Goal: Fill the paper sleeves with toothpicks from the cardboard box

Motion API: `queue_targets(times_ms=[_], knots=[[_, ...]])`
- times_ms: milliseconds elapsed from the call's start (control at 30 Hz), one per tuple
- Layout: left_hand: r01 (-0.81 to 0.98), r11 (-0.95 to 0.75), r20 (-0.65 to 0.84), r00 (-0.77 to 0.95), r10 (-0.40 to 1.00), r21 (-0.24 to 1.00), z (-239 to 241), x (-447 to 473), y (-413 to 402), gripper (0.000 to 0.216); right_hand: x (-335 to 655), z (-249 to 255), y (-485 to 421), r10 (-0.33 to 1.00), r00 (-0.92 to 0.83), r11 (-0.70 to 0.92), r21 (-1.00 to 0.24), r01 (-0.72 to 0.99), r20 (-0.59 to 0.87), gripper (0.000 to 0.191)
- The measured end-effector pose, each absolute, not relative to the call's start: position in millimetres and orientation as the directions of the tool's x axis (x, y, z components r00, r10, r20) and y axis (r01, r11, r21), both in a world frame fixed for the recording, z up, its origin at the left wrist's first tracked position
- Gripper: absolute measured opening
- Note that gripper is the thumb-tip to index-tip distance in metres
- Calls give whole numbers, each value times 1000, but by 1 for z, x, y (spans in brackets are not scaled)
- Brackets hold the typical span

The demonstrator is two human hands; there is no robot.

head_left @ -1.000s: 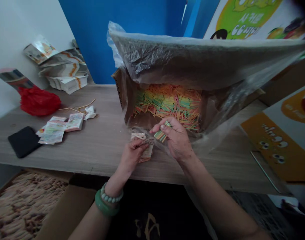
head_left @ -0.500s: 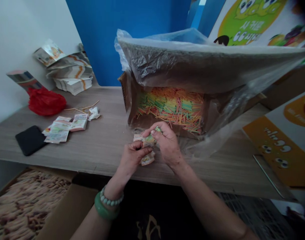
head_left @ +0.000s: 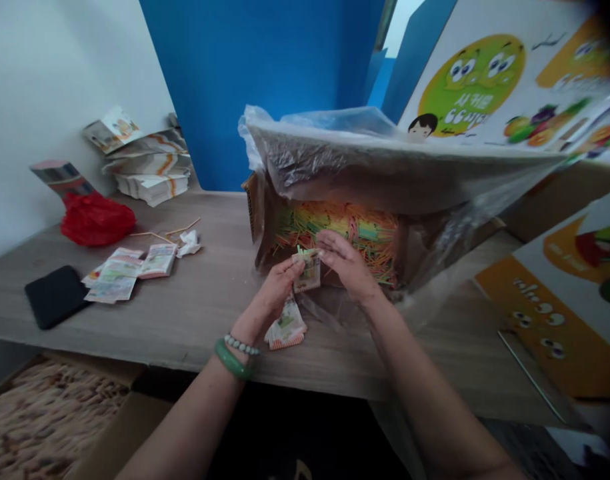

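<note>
My left hand [head_left: 273, 293] and my right hand [head_left: 345, 262] together pinch a small printed sachet [head_left: 307, 269], held upright in front of the box opening. Green stick ends poke out of its top. Behind it a cardboard box [head_left: 251, 200] lined with clear plastic [head_left: 385, 160] lies on its side, full of coloured sticks [head_left: 357, 230]. A few more flat sachets [head_left: 286, 328] lie on the wooden table [head_left: 205, 293] just under my left wrist.
A black phone [head_left: 55, 295], loose sachets [head_left: 129, 267], a red bag [head_left: 95, 218] and a stack of printed packets [head_left: 145, 163] sit at the left. A carton of filled packets [head_left: 45, 420] stands below the table edge. Printed boards [head_left: 549, 293] lean at the right.
Both hands have lifted from the table toward the box opening. The bundle of sticks from my right hand now sits inside the sachet, and the spare sachets lie on the table.
</note>
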State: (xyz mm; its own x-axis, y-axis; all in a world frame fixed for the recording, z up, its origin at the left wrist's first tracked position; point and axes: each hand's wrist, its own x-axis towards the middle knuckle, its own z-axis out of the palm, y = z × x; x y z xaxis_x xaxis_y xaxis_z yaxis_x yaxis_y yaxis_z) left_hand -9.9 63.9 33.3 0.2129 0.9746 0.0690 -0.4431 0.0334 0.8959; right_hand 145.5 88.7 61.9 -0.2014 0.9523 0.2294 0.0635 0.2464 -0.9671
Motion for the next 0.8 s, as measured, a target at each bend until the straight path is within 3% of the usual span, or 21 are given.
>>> queue_targets(times_ms=[67,200,333,467,633,733,800], knots=[[-474,71,49,234,971,877,35,-10,70,41,152,52,92,960,-180,244,-955,167,214,37],[-480,89,25,226,974,873,33,-10,69,41,149,30,84,978,-170,165,-949,269,122,10],[-453,81,-6,165,986,888,38,-15,58,34,138,32,72,975,-143,207,-930,304,171,10],[-396,76,-56,63,996,915,48,-34,41,28,127,42,53,970,-218,181,-909,376,103,11],[-353,99,-92,35,995,931,46,-61,14,31,105,24,19,988,-154,104,-714,692,-6,7],[-336,154,-135,80,988,929,41,-73,4,30,93,10,12,987,-162,127,-568,813,-12,19],[-323,99,-104,1,995,941,40,-80,0,23,90,6,14,987,-152,103,-504,858,-57,23]])
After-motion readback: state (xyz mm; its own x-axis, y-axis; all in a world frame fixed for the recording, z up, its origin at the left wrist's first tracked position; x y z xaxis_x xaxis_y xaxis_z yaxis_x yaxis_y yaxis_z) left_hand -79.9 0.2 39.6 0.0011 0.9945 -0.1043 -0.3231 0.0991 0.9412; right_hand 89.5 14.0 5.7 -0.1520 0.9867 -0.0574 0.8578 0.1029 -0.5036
